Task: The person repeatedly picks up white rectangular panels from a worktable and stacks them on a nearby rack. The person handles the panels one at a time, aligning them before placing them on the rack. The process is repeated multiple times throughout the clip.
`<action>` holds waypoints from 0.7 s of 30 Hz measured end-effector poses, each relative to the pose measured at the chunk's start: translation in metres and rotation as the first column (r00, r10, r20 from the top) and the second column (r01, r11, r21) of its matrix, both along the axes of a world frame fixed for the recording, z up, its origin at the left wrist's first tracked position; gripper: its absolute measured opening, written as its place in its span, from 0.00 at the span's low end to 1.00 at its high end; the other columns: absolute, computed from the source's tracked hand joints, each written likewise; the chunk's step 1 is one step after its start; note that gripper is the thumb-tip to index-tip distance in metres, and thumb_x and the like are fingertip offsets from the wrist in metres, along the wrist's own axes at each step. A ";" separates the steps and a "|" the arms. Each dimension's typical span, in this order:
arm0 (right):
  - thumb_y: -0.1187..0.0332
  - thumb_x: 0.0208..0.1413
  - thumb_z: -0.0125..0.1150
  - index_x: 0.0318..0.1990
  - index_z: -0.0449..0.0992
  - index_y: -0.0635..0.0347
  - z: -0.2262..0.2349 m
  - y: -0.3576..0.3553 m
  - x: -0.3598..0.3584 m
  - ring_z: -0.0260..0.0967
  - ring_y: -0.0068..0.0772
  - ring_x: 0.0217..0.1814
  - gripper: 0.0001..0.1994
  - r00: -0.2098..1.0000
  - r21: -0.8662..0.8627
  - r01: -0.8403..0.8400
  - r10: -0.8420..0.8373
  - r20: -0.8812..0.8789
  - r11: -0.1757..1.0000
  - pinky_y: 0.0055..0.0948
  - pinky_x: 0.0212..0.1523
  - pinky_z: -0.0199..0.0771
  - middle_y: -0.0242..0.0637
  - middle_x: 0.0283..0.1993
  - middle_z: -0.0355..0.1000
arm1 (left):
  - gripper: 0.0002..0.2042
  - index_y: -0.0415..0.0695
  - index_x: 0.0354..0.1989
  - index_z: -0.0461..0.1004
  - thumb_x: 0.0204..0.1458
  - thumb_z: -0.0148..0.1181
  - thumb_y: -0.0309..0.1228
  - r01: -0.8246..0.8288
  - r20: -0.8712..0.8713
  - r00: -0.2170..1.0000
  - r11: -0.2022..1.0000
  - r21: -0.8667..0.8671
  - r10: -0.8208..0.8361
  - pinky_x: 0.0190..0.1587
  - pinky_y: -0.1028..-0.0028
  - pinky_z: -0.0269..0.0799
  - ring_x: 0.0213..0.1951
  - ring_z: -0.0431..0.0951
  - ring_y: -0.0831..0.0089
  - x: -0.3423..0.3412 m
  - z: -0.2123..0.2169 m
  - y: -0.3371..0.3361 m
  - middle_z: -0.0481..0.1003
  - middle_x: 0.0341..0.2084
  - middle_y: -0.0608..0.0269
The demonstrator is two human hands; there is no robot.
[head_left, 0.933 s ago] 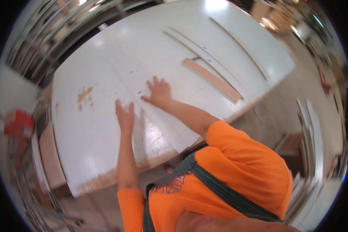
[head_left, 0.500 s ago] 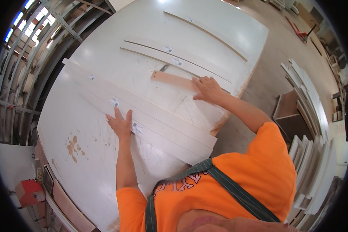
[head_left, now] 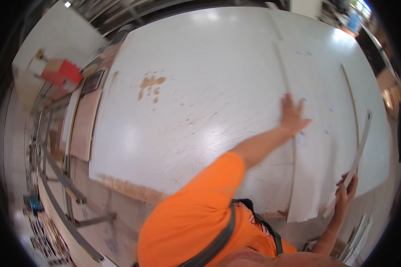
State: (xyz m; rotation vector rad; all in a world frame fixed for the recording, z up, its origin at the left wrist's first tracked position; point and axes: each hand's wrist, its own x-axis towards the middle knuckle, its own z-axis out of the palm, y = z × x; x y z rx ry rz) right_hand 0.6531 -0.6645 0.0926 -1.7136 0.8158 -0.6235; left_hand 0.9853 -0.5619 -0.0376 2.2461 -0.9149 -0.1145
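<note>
My left hand (head_left: 294, 116) lies flat, fingers spread, on a long white board (head_left: 305, 178) that rests on the big white table top (head_left: 200, 89). My arm in an orange sleeve reaches out to it. My right hand (head_left: 345, 192) is at the near right edge of the table, closed around the lower end of a thin white strip (head_left: 360, 149) that slants up and away over the table. Another thin strip (head_left: 351, 104) lies on the table farther right.
A brown worn patch (head_left: 149, 84) marks the table top. Left of the table stand stacked boards (head_left: 82, 127) and a red box (head_left: 63, 74). Metal rails (head_left: 62, 187) run along the floor at the lower left. More panels lean at the lower right.
The view has swung round. My right hand has left the brown slat on the table and now grips a thin white strip at the table's edge. My left hand stays flat on the board.
</note>
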 end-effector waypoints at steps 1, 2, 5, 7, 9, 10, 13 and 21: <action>0.74 0.50 0.56 0.58 0.64 0.60 0.003 0.007 0.011 0.66 0.25 0.43 0.25 0.995 -0.050 0.002 -0.007 -0.098 0.999 0.23 0.42 0.67 0.35 0.50 0.66 | 0.45 0.39 0.69 0.54 0.49 0.55 0.59 0.058 -0.072 0.996 0.998 -0.029 -0.060 0.70 0.45 0.24 0.70 0.31 0.33 -0.007 0.012 -0.016 0.34 0.67 0.20; 0.75 0.49 0.56 0.58 0.64 0.61 0.006 0.013 0.022 0.66 0.30 0.47 0.25 0.990 -0.160 -0.118 0.104 -0.095 0.980 0.28 0.48 0.66 0.36 0.51 0.66 | 0.45 0.39 0.70 0.53 0.50 0.55 0.59 0.116 -0.074 0.991 0.993 0.038 -0.113 0.70 0.45 0.25 0.70 0.31 0.33 -0.010 0.021 -0.024 0.33 0.67 0.22; 0.74 0.47 0.58 0.58 0.64 0.63 0.015 0.033 0.060 0.66 0.39 0.53 0.26 0.965 -0.310 -0.196 0.128 -0.227 0.930 0.34 0.58 0.63 0.41 0.52 0.68 | 0.44 0.40 0.69 0.54 0.51 0.54 0.58 0.231 -0.208 0.949 0.972 -0.050 -0.236 0.70 0.49 0.35 0.70 0.40 0.37 -0.017 0.044 -0.018 0.41 0.68 0.29; 0.73 0.48 0.60 0.58 0.64 0.64 0.009 0.051 0.090 0.67 0.42 0.54 0.27 0.934 -0.329 -0.268 0.160 -0.320 0.906 0.34 0.59 0.63 0.44 0.52 0.69 | 0.41 0.40 0.68 0.57 0.52 0.55 0.57 0.245 -0.322 0.908 0.963 -0.116 -0.270 0.69 0.54 0.45 0.68 0.50 0.43 0.001 0.049 0.033 0.51 0.66 0.35; 0.71 0.48 0.61 0.58 0.64 0.65 -0.005 0.067 0.118 0.68 0.42 0.54 0.27 0.908 -0.351 -0.358 0.234 -0.348 0.865 0.32 0.58 0.64 0.47 0.50 0.70 | 0.39 0.39 0.65 0.62 0.52 0.55 0.57 0.268 -0.434 0.848 0.953 -0.142 -0.303 0.66 0.60 0.56 0.64 0.62 0.50 0.032 0.051 0.128 0.64 0.62 0.41; 0.70 0.49 0.62 0.59 0.64 0.65 -0.015 0.076 0.132 0.69 0.46 0.55 0.28 0.896 -0.374 -0.379 0.235 -0.377 0.846 0.34 0.58 0.64 0.51 0.51 0.70 | 0.32 0.37 0.57 0.71 0.52 0.59 0.52 0.130 -0.253 0.954 0.981 -0.146 -0.164 0.57 0.63 0.68 0.54 0.75 0.56 0.045 0.054 0.186 0.75 0.51 0.47; 0.71 0.48 0.62 0.57 0.65 0.66 -0.042 0.101 0.166 0.69 0.51 0.56 0.27 0.830 -0.459 -0.488 0.232 -0.507 0.742 0.37 0.58 0.66 0.53 0.52 0.70 | 0.16 0.38 0.44 0.77 0.56 0.59 0.40 -0.287 -0.175 0.952 0.928 -0.237 0.250 0.44 0.70 0.74 0.38 0.81 0.65 0.083 0.072 0.407 0.80 0.40 0.53; 0.69 0.50 0.64 0.52 0.68 0.67 -0.012 0.252 0.298 0.63 0.56 0.57 0.22 0.696 -0.658 -0.711 0.116 -0.709 0.249 0.48 0.54 0.66 0.52 0.50 0.69 | 0.13 0.39 0.40 0.75 0.58 0.56 0.38 -0.886 -0.544 0.446 0.263 -0.383 0.710 0.36 0.76 0.75 0.32 0.79 0.73 0.084 0.106 0.867 0.77 0.33 0.61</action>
